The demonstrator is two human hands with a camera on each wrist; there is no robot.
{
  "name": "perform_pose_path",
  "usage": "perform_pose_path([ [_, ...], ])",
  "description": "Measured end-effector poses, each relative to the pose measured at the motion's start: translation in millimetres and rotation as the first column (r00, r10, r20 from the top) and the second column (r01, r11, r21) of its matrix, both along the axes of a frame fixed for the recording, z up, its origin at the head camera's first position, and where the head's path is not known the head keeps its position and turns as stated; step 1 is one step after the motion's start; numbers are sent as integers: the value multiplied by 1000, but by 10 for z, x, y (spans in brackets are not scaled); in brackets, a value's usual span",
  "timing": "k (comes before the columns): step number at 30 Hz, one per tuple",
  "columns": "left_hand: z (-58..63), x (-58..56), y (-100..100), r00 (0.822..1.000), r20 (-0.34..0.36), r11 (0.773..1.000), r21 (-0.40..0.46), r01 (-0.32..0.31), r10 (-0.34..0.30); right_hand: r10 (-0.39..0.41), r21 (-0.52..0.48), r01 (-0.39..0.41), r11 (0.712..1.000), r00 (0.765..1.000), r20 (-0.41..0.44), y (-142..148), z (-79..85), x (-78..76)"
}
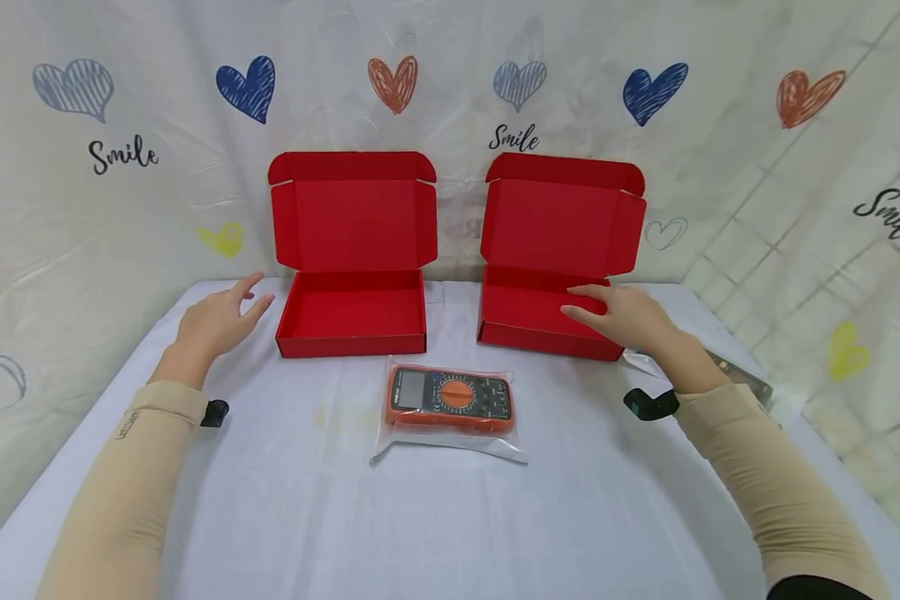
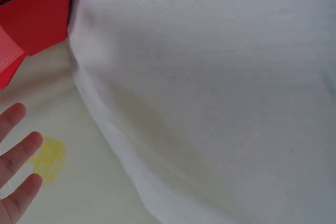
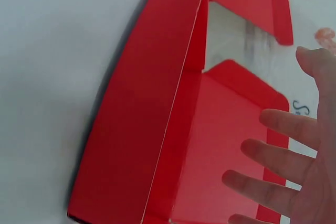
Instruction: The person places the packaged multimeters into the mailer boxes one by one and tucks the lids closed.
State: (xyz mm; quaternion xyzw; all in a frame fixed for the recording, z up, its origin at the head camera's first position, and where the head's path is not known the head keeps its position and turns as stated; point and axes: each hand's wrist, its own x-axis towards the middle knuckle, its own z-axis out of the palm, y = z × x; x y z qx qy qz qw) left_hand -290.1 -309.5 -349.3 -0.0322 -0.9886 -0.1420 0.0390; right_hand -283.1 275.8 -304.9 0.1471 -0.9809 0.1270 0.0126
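Note:
Two red cardboard boxes stand with raised lids at the back of the table: a left box and a right box. In front of them lies an orange multimeter inside a clear plastic bag. My left hand hovers left of the left box, fingers spread and holding nothing. Over the right side of the right box is my right hand, its fingers loosely extended. The right wrist view shows that hand apart from the box walls, with nothing in it.
A white cloth covers the table. Behind the boxes hangs a white curtain printed with hearts and words. A dark flat object lies at the right, partly hidden by my right forearm, with some clear plastic near it.

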Motion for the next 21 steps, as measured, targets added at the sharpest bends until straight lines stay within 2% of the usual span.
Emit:
perform_pose_path([
  [6, -29, 28, -30, 1000, 27, 1000, 25, 6, -7, 53, -20, -53, 998, 999, -10, -177, -35, 61],
  [14, -40, 71, -58, 994, 105, 998, 58, 29, -35, 149, -71, -150, 986, 989, -23, -466, -146, 153],
  [21, -21, 51, 10, 993, 110, 995, 92, 41, -51, 183, -77, -183, 980, 983, -6, -619, -202, 192],
])
